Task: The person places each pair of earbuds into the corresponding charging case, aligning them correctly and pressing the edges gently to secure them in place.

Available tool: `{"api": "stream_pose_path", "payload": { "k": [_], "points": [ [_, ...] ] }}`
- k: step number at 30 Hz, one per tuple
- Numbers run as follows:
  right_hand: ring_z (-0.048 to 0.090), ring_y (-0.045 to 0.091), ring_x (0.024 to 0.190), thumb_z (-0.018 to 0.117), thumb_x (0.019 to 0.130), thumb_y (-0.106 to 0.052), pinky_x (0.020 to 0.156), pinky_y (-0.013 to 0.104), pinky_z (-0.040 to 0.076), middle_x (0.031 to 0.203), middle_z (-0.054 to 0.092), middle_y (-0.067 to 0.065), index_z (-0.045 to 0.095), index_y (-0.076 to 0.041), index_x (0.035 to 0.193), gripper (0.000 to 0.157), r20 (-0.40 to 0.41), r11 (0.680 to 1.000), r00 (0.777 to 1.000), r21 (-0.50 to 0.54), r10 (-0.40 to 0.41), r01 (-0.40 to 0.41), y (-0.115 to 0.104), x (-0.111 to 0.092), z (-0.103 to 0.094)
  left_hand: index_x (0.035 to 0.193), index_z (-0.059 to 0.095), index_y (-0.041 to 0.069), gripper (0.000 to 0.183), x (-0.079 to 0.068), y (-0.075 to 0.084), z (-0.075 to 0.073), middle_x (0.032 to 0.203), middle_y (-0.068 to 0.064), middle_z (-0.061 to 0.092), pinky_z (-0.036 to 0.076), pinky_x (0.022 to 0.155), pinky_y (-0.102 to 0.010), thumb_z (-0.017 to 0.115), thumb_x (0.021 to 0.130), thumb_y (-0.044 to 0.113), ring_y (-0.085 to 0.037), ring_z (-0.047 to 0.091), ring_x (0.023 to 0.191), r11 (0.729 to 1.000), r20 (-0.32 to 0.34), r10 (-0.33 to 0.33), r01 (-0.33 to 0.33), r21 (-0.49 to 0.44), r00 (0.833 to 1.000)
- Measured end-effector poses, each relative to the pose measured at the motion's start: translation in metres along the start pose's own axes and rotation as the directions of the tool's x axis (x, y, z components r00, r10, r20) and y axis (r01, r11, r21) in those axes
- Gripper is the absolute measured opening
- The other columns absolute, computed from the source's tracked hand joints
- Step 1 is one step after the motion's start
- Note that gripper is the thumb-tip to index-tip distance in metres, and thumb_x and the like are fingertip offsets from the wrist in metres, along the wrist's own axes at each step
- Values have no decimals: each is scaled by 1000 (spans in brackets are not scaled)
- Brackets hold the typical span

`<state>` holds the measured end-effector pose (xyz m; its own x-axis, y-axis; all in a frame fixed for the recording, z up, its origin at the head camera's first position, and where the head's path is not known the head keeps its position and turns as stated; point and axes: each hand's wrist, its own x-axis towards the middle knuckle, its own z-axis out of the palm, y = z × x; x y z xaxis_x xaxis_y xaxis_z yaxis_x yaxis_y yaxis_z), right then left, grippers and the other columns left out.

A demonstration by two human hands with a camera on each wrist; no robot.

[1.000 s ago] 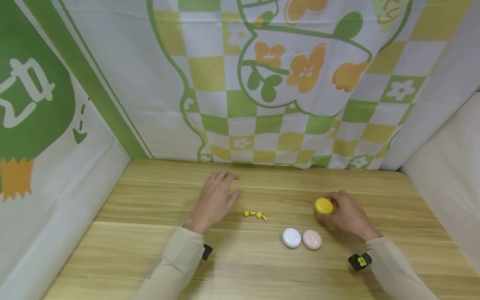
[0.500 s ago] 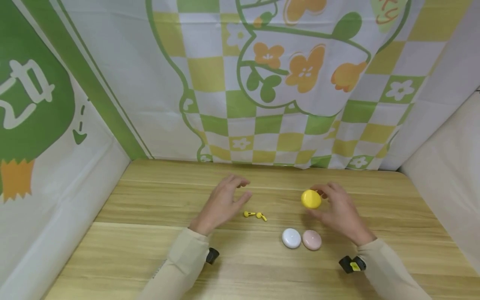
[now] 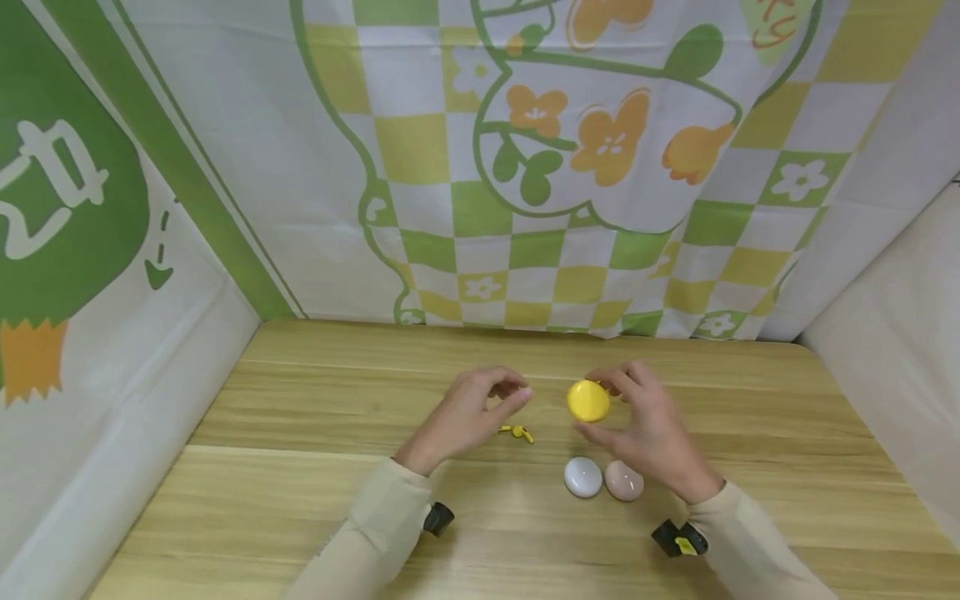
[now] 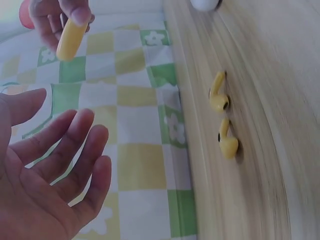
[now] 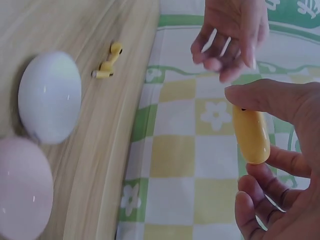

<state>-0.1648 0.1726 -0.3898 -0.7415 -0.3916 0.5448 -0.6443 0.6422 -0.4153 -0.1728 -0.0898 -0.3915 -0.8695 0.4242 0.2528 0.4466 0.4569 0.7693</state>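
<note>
My right hand [image 3: 651, 429] holds a round, glossy yellow earbud case [image 3: 588, 402] up above the table, pinched at its rim between thumb and fingers. In the right wrist view the yellow case [image 5: 251, 134] is seen edge-on, with the thumb on top and a fingertip below. My left hand [image 3: 468, 418] holds nothing; its fingers are loosely bent, and it faces the case across a small gap. Two yellow earbuds [image 4: 219, 95] lie side by side on the table, partly covered by the left hand in the head view.
A white round case [image 3: 582, 477] and a pink round case [image 3: 622, 481] stand side by side on the wood-grain table [image 3: 300, 492], close below the right hand. A green and yellow checked cloth [image 3: 536, 242] hangs along the table's back edge.
My right hand has carried the yellow earbud case leftward over the table. The left hand has moved right, toward it, and now overlaps an earbud. The earbuds and other cases stay put.
</note>
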Motion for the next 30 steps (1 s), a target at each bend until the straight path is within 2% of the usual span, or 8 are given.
{"api": "stream_pose_path", "payload": {
  "k": [7, 15, 24, 30],
  "points": [
    [59, 17, 95, 99, 59, -4, 78, 39, 55, 102, 55, 2, 68, -5, 115, 64, -21, 997, 998, 51, -52, 53, -10, 2, 7, 120, 70, 6, 33, 3, 6, 5, 109, 0, 71, 52, 95, -38, 59, 105, 33, -16, 65, 103, 998, 76, -16, 22, -67, 997],
    [58, 19, 100, 97, 62, -2, 83, 39, 54, 105, 55, 1, 68, -6, 116, 61, 3, 992, 997, 97, -82, 82, -17, 2, 13, 116, 72, 9, 31, 5, 9, 10, 105, 4, 71, 51, 93, -32, 59, 104, 35, -10, 64, 98, 996, 132, 13, 0, -94, 991],
    [57, 22, 98, 98, 62, -6, 80, 36, 52, 106, 56, 3, 67, -4, 117, 63, -7, 991, 995, 85, -102, 102, -19, 3, 18, 106, 73, 9, 24, 5, 10, 13, 99, 4, 71, 52, 89, -30, 61, 104, 30, -9, 64, 93, 992, 124, 12, 3, -122, 992],
    [59, 23, 97, 98, 65, -14, 78, 36, 52, 109, 57, 3, 63, -4, 123, 68, -16, 989, 995, 114, -96, 97, -16, 4, 19, 110, 73, 9, 27, 3, 13, 10, 101, 4, 71, 53, 88, -34, 61, 103, 32, -12, 64, 95, 986, 106, -33, 49, -157, 994]
  ]
}}
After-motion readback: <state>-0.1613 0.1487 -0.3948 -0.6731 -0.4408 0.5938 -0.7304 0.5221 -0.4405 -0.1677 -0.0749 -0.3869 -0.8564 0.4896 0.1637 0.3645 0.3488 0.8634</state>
